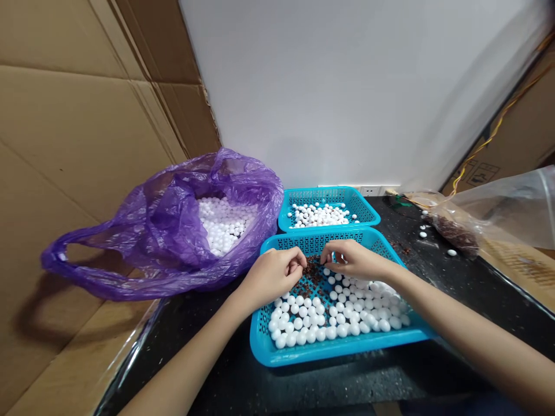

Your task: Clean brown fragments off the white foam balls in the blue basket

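Observation:
Both my hands are over the near blue plastic basket, which holds many small white balls and a heap of small dark brown bits. My left hand is at the heap's left side, its fingers curled together; whatever they pinch is hidden. Across the heap, my right hand has bent fingers pointing down and drawn together, and I cannot make out what is between them. White balls lie just below both hands, thickest along the basket's front and right.
A purple plastic bag of white balls lies open at left. Behind stands a second blue basket with white balls. On the black table, a clear bag of brown bits and loose balls sit right. Cardboard rises at left.

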